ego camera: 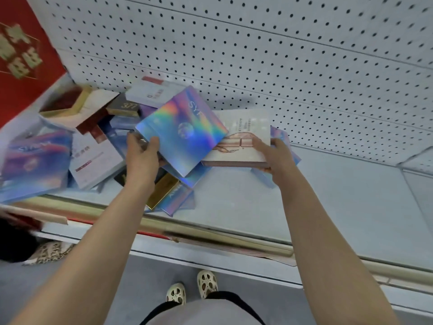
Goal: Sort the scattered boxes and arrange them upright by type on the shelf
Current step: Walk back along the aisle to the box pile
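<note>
Both forearms reach up from six o'clock. The left hand (143,150) pinches the nine o'clock corner of a tilted holographic box (181,130); the right hand (273,154) grips the white-and-pink box (243,137) at its three o'clock edge. Bare shelf (339,195) lies open toward three o'clock. Scattered boxes (93,141) crowd nine o'clock, where an open gold-rimmed box (65,102) shows a dark red interior.

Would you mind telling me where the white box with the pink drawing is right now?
In the head view it sits right of centre on the shelf: the white box is gripped by the right hand, its left edge tucked under the holographic box.
</note>
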`<state>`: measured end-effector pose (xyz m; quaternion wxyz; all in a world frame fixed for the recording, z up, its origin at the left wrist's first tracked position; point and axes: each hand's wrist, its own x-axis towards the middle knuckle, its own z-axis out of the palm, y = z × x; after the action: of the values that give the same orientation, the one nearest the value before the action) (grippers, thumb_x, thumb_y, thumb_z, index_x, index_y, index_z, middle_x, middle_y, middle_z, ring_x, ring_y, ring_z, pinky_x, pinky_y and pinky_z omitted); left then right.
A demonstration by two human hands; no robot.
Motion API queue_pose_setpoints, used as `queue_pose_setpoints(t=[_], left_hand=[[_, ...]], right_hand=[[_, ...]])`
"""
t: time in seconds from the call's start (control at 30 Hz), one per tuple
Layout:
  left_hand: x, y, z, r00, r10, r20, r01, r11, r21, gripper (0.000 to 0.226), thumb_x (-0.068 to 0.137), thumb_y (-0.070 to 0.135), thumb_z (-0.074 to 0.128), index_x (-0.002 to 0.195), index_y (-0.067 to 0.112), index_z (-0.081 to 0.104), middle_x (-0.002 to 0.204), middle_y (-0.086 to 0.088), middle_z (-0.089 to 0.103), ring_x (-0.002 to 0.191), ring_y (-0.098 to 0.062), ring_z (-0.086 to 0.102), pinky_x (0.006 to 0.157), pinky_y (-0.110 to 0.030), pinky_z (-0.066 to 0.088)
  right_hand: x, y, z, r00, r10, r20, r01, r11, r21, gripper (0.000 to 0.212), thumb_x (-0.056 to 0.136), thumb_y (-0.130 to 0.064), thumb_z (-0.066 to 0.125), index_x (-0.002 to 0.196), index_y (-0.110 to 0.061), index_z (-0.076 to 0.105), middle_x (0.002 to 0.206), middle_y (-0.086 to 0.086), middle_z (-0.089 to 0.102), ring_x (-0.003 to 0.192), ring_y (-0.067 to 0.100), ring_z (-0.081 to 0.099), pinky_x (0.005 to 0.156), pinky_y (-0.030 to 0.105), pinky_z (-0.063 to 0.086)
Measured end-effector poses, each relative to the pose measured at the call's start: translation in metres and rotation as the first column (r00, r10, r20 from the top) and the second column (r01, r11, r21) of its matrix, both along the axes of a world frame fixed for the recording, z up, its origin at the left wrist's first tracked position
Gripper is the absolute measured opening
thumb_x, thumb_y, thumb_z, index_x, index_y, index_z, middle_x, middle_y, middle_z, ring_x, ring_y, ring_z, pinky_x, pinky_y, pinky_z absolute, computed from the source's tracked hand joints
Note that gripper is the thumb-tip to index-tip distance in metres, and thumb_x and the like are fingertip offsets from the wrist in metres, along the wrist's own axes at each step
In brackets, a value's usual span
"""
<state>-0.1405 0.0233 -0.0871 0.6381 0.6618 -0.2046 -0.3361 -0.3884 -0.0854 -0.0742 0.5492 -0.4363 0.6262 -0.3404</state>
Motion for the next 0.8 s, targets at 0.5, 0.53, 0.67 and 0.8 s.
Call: queue_pose_setpoints(t=[0.5,0.53,0.67,0.8], left_hand=[[-0.039,0.016,0.005,0.925,-0.279,-0.257,0.212,0.942,-0.26,0.045,0.092,0.002,0.059,0.124,0.027,0.039,0.12,0.0,0.061,0.099,-0.02,0.069,0.072,-0.036,0.06],[-0.043,0.016,0.004,0.913,-0.298,-0.278,0.224,0.937,-0.268,0.04,0.094,0.004,0.056,0.123,0.027,0.039,0.116,0.001,0.063,0.094,-0.018,0.07,0.074,-0.039,0.06],[-0.058,0.017,-0.004,0.842,-0.373,-0.391,0.278,0.919,-0.279,0.027,0.095,0.009,0.056,0.109,0.029,0.046,0.115,-0.003,0.066,0.094,-0.023,0.07,0.084,-0.048,0.055],[-0.073,0.018,-0.012,0.806,-0.374,-0.458,0.317,0.927,-0.199,0.03,0.09,0.0,0.057,0.111,0.017,0.044,0.107,-0.01,0.064,0.074,-0.016,0.07,0.064,-0.034,0.059]], right_hand=[[-0.079,0.033,0.026,0.994,-0.109,-0.029,0.101,0.975,-0.2,0.023,0.085,-0.015,0.074,0.107,-0.01,0.069,0.097,0.005,0.071,0.081,0.017,0.066,0.07,0.026,0.053],[-0.084,0.039,0.027,0.991,-0.13,-0.031,0.121,0.97,-0.212,0.022,0.085,-0.016,0.075,0.105,-0.012,0.069,0.097,0.002,0.071,0.081,0.015,0.066,0.071,0.026,0.053],[-0.102,0.06,0.029,0.972,-0.234,0.024,0.232,0.937,-0.262,0.026,0.078,-0.022,0.082,0.1,-0.016,0.07,0.099,0.005,0.072,0.085,0.018,0.068,0.076,0.034,0.055],[-0.111,0.081,0.024,0.941,-0.332,0.062,0.334,0.89,-0.309,0.031,0.076,-0.023,0.085,0.1,-0.01,0.069,0.096,0.006,0.075,0.084,0.02,0.072,0.072,0.033,0.059]])
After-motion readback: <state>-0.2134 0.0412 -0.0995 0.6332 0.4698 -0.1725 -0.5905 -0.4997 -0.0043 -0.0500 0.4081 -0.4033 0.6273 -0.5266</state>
